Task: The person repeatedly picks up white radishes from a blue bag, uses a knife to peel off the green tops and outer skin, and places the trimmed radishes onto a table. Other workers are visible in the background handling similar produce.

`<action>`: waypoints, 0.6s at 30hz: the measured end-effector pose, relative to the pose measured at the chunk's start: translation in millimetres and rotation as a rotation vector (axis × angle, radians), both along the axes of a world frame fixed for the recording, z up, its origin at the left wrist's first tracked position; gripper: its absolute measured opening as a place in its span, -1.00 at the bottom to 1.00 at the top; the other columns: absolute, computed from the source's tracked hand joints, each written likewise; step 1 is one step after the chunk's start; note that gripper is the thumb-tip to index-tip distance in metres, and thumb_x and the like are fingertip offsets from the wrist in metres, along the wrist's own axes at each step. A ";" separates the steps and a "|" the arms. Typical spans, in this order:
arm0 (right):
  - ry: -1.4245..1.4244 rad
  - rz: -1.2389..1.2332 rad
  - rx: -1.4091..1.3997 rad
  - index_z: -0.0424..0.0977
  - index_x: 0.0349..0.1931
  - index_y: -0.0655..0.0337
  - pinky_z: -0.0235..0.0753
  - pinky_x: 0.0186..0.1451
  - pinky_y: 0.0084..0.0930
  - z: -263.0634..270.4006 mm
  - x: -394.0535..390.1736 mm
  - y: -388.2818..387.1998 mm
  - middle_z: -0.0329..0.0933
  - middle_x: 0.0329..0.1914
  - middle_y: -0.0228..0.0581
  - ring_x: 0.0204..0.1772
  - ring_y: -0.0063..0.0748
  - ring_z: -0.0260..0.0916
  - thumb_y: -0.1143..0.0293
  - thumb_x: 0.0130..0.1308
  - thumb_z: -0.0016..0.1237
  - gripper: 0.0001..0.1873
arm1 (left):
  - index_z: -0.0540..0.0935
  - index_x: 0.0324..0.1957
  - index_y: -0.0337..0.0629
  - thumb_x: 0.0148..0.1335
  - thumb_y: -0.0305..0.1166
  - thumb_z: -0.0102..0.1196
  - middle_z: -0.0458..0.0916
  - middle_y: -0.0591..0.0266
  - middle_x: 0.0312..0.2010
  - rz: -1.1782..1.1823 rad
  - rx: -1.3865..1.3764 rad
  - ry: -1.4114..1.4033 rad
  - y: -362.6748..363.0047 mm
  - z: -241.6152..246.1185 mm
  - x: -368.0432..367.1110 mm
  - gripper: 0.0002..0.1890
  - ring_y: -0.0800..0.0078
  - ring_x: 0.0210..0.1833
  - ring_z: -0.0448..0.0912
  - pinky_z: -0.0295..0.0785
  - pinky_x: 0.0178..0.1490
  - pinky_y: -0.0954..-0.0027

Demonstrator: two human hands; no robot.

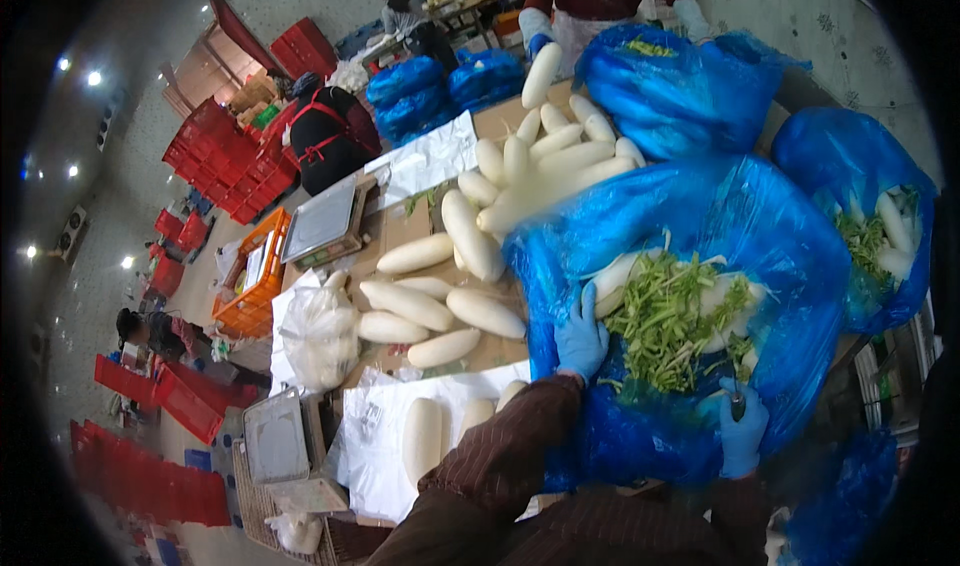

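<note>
A large blue plastic bag (795, 266) stands open before me, holding white radishes and a heap of cut green leaf stalks (660, 326). My left hand (583, 341), in a blue glove, lies at the bag's left inner side, its fingertips near a white radish (615, 284). At the bag's near right side, my right hand (741, 427), also gloved in blue, is closed around a dark-handled tool (738, 404), probably a knife; its blade is mostly hidden. Many peeled-looking white radishes (480, 311) lie loose on the cardboard to the left of the bag.
More blue bags of radishes stand behind (675, 93) and at the right (795, 146). Two scales (322, 221) (277, 435), an orange crate (274, 266) and a clear plastic bag (319, 333) are at the left. A co-worker's gloved hand (538, 37) is by a radish across the table.
</note>
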State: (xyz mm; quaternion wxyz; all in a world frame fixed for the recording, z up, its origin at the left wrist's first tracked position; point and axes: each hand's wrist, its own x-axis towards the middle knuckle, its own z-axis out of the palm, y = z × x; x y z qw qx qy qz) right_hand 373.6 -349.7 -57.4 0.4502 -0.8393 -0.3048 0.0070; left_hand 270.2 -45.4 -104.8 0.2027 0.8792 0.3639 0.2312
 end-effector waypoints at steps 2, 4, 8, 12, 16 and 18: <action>-0.034 0.017 0.115 0.54 -0.13 0.33 0.56 -0.17 -0.25 -0.6 1.1 2.8 0.64 -0.22 0.00 -0.21 -0.06 0.61 0.48 0.20 0.12 -0.76 | 0.10 0.45 -0.05 0.13 -0.28 0.05 0.32 -0.09 0.24 0.028 0.045 0.071 -0.8 0.2 0.2 -0.20 -0.12 0.08 0.46 0.41 0.06 -0.04; -0.090 0.030 0.152 0.55 -0.11 0.32 0.57 -0.16 -0.24 -1.6 2.2 4.7 0.64 -0.21 -0.01 -0.20 -0.06 0.61 0.50 0.20 0.11 -0.76 | 0.11 0.45 -0.05 0.12 -0.29 0.05 0.33 -0.10 0.23 0.022 0.058 0.033 -0.6 0.1 0.7 -0.19 -0.10 0.12 0.44 0.40 0.10 0.00; -0.099 0.013 0.085 0.56 -0.13 0.31 0.55 -0.21 -0.24 -1.7 2.7 3.0 0.63 -0.26 -0.05 -0.26 -0.06 0.59 0.50 0.19 0.11 -0.77 | 0.09 0.45 -0.08 0.11 -0.34 0.05 0.32 -0.14 0.24 -0.004 0.073 -0.015 0.3 0.3 1.5 -0.19 -0.14 0.14 0.40 0.37 0.16 0.01; -0.115 -0.029 0.047 0.58 -0.17 0.29 0.51 -0.28 -0.26 -1.9 1.2 2.5 0.61 -0.34 -0.08 -0.35 -0.05 0.55 0.47 0.18 0.13 -0.79 | 0.09 0.45 -0.08 0.14 -0.32 0.04 0.31 -0.15 0.24 0.001 0.130 -0.004 -0.8 0.4 0.6 -0.21 -0.09 -0.03 0.51 0.45 -0.02 0.02; -0.175 -0.025 0.113 0.59 -0.20 0.30 0.51 -0.31 -0.26 -2.1 1.3 5.7 0.58 -0.42 -0.01 -0.39 -0.05 0.55 0.44 0.15 0.17 -0.79 | 0.09 0.45 -0.06 0.15 -0.30 0.02 0.29 -0.10 0.26 0.006 0.141 -0.007 -2.2 1.1 0.1 -0.21 -0.06 0.03 0.48 0.41 0.06 0.04; -0.175 -0.038 0.109 0.59 -0.20 0.30 0.52 -0.31 -0.26 -2.1 1.9 5.9 0.58 -0.41 0.00 -0.39 -0.05 0.55 0.43 0.15 0.17 -0.78 | 0.09 0.45 -0.06 0.14 -0.30 0.02 0.29 -0.08 0.27 0.011 0.171 0.004 -2.1 1.1 0.8 -0.21 -0.05 0.05 0.46 0.38 0.09 0.05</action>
